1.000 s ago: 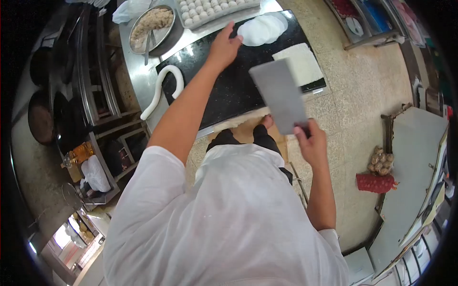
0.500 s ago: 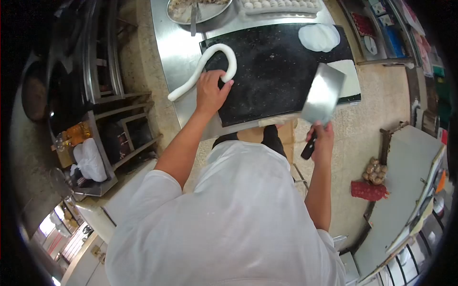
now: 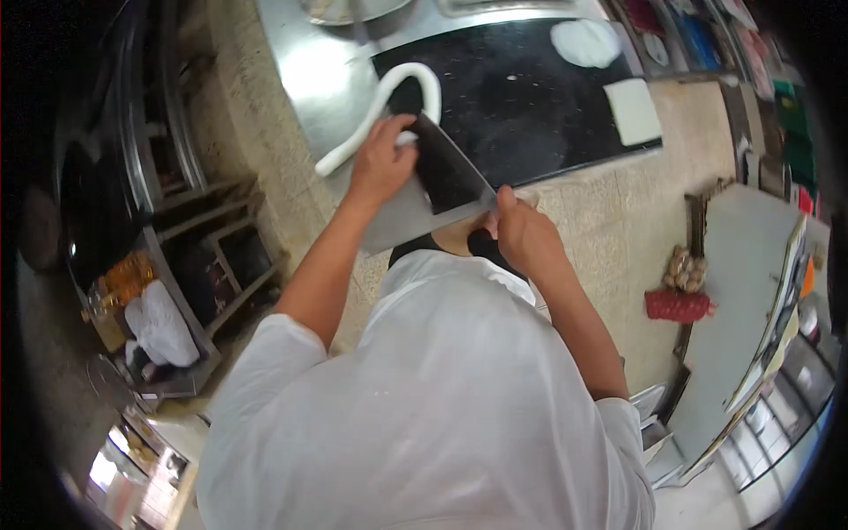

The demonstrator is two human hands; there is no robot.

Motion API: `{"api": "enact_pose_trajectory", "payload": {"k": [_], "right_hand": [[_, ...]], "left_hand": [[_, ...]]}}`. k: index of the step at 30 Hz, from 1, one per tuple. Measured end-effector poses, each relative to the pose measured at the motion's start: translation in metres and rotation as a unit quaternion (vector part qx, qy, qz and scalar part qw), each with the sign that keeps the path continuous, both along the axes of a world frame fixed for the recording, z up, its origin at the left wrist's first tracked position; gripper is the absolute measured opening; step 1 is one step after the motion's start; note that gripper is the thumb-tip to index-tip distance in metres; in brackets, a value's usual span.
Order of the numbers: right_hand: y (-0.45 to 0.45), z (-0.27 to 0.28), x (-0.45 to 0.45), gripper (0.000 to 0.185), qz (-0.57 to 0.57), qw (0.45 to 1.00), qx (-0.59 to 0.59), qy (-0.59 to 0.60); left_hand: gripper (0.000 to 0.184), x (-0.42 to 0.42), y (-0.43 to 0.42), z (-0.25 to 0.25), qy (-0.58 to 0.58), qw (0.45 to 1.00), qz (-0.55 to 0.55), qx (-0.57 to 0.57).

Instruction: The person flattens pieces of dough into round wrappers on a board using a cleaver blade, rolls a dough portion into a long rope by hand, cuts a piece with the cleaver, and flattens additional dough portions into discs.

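Note:
A long white dough rope lies in a hooked curve over the left end of the black board. My left hand is closed around its near end, where a bit of white dough shows between thumb and fingers. In my right hand is a cleaver, its handle hidden by the fist. The tilted blade reaches left to my left fingertips, beside the dough. Whether its edge touches the dough, I cannot tell.
A round white dough piece and a pale square sheet lie on the board's right side. At the back of the steel table stand a metal bowl and a tray. Shelves flank the left.
My right hand has swung the cleaver left from over the board's right edge to the dough by my left hand. The view has shifted slightly.

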State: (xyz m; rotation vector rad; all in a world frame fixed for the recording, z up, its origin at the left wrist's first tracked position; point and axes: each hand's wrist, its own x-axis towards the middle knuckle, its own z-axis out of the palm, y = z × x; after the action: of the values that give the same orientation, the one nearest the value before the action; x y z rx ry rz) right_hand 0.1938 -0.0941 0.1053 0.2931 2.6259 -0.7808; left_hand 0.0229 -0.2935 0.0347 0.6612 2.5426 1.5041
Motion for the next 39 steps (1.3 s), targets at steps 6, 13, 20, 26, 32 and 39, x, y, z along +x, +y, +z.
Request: {"api": "enact_pose_trajectory", "payload": {"k": [6,13,20,26,32,39], "right_hand": [[0.050,-0.014,0.105,0.015,-0.201,0.974,-0.099,0.035],[0.124,0.027,0.134,0.027,-0.436,0.825,-0.249,0.260],[0.220,-0.094,0.009,0.028,-0.584,0.691,-0.407,0.122],[0.152,-0.057,0.049,0.035,-0.395,0.886,-0.240,0.023],[0.061,-0.103,0.066,0.045,-0.136,0.980,-0.120,0.086],[0.135,-0.066,0.010,0.049,-0.285,0.917,-0.253,-0.119]], "left_hand": [[0.029,0.013,0.020,0.024,0.104,0.946,-0.128,-0.278],[0.064,0.033,0.138,-0.018,0.298,0.849,-0.325,-0.291],[0.074,0.021,0.184,-0.012,0.305,0.811,-0.380,-0.324],[0.077,0.016,0.184,-0.004,0.208,0.884,-0.336,-0.252],[0.073,0.013,0.166,-0.023,0.264,0.769,-0.536,-0.228],[0.076,-0.029,0.248,-0.022,0.354,0.790,-0.458,-0.199]]}}
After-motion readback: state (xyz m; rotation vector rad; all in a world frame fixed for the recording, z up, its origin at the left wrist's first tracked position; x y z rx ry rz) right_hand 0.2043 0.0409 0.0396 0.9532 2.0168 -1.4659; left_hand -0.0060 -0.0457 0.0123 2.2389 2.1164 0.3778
